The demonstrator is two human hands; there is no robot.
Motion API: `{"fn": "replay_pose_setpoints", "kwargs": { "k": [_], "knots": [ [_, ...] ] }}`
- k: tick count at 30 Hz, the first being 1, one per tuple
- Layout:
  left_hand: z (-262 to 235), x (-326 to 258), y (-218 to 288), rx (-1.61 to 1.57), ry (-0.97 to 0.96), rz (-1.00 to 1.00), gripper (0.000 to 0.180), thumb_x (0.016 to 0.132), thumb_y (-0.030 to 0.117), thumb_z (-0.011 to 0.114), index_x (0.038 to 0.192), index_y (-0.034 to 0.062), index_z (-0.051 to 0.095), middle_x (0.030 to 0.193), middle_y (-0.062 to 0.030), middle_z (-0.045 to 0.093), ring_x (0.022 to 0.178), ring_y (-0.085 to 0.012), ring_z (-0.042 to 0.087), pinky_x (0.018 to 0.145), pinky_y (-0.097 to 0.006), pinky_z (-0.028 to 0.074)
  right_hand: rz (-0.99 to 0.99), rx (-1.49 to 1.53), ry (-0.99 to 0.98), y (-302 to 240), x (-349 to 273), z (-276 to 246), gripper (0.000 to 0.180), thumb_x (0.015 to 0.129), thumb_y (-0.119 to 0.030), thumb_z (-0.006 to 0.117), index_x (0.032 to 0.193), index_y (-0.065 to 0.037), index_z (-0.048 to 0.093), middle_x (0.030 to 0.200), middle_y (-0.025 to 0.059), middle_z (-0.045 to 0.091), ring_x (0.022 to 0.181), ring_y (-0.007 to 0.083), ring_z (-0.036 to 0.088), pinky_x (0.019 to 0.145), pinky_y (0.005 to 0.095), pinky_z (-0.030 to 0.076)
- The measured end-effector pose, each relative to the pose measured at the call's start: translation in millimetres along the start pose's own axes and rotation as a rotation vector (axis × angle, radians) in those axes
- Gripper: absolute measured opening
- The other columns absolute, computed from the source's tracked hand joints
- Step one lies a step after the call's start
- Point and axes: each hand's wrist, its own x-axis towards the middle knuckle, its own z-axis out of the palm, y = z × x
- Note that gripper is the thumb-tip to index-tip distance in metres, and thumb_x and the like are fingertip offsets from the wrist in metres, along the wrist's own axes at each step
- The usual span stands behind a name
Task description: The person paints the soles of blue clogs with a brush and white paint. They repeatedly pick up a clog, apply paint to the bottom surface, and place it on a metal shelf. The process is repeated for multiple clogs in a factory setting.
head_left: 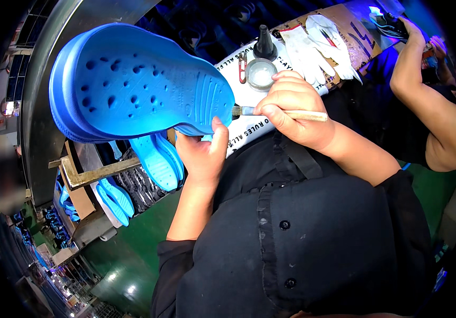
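Observation:
My left hand grips a large blue shoe sole by its narrow heel end, thumb along the edge and the other fingers hidden beneath. The sole is tilted so its inner face shows, with dimples at the wide end and ridges near the heel. In my right hand is a small brush with a wooden handle. Its dark bristles meet the heel rim of the sole. Just beyond my right hand stands a small round pot of whitish, clear-looking stuff.
Behind the pot are a black cone-tipped bottle, red thread snips and white gloves on cardboard. More blue soles lie at lower left by a wooden frame. A metal rail curves along the left. At right, a co-worker's arm handles a dark shoe.

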Motion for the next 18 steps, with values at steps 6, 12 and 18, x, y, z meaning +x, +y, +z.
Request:
{"fn": "replay_pose_setpoints", "kwargs": {
  "k": [6, 12, 18],
  "knots": [
    [-3.0, -1.4, -4.1, 0.057, 0.029, 0.078, 0.033, 0.075, -0.001, 0.065, 0.104, -0.0053, 0.050, 0.090, -0.0115, 0.064, 0.080, -0.0154, 0.064, 0.074, -0.027, 0.050, 0.026, -0.054, 0.060, 2.2, -6.2, -3.5, 0.015, 0.084, -0.016, 0.062, 0.073, -0.007, 0.065, 0.069, 0.0050, 0.064, 0.067, 0.0217, 0.060, 0.076, 0.0337, 0.042],
    [-4.8, -4.9, -6.7, 0.110, 0.007, 0.083, 0.033, 0.073, -0.001, 0.066, 0.102, -0.0055, 0.051, 0.086, -0.0117, 0.065, 0.077, -0.0152, 0.064, 0.072, -0.027, 0.050, 0.027, 0.006, 0.018, -2.0, -1.9, 2.6, 0.019, 0.085, -0.018, 0.061, 0.072, -0.006, 0.066, 0.068, 0.0051, 0.063, 0.067, 0.0218, 0.059, 0.078, 0.0343, 0.042],
    [-6.4, -5.4, -8.0, 0.112, 0.024, 0.109, 0.034, 0.072, 0.000, 0.065, 0.102, -0.0058, 0.051, 0.085, -0.0115, 0.064, 0.076, -0.0155, 0.064, 0.072, -0.027, 0.050, 0.051, -0.058, 0.003, 2.4, -6.9, -2.5, 0.024, 0.090, -0.020, 0.053, 0.076, -0.005, 0.066, 0.070, 0.0042, 0.063, 0.070, 0.0231, 0.059, 0.088, 0.0401, 0.041]
  ]
}}
